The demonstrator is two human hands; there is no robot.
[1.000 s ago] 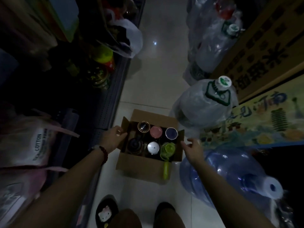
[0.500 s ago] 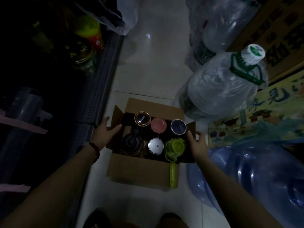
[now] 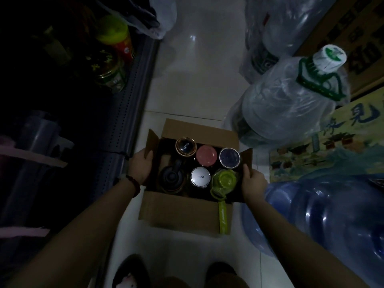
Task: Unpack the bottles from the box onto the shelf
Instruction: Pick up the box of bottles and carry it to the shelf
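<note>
**Both hands now on the box, bottles not yet touched**

On the far left the dark shelf (image 3: pixel 133 84) runs along the aisle, with a few jars already on it. Beside it, the left hand (image 3: pixel 141 165) has closed in from a loose reach a second ago and now grips the left side of the box (image 3: pixel 182 213), thumb hooked over the flap, fingers out of sight behind the cardboard. The box sits on the floor (image 3: pixel 199 75) between the shelf and the water jugs (image 3: pixel 286 113), its flaps open. Inside, six bottles stand upright in two rows: a gold-rimmed one (image 3: pixel 186 146), a pink cap (image 3: pixel 206 157), a dark blue cap (image 3: pixel 230 157), a black lid (image 3: pixel 172 177), a white lid (image 3: pixel 200 176) and a green bottle (image 3: pixel 224 181) whose strap hangs over the front flap. The right hand (image 3: pixel 252 181), open in the air a second ago, now grasps the right wall, thumb on the inner edge.

With both sides held, the likely step is lifting or shifting the whole box toward the shelf; none of its bottles has come out.
</note>
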